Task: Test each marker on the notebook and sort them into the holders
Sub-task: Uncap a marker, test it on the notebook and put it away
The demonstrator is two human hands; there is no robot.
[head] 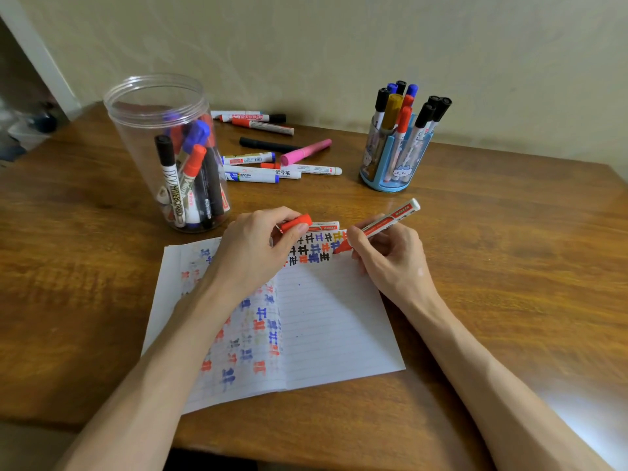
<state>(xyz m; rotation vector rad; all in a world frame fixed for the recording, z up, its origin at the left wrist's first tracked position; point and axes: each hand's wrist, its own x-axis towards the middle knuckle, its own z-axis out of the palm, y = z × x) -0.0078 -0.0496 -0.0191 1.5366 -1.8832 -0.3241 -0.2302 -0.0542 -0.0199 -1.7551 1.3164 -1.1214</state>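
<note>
One uncapped red marker (pixel 390 220), gripped by the right hand (pixel 387 263), tip on the upper right corner of the open notebook (pixel 326 321). The left hand (pixel 255 249), over the notebook's top edge, pinches one red cap (pixel 296 222); one second marker (pixel 325 227) lies partly hidden behind it. Beyond the notebook: one clear jar (pixel 163 107) at left, one blue holder (pixel 390 171) at right with about ten markers, and roughly nine loose markers (pixel 306 151) between. The jar's contents overlap and cannot be counted.
</note>
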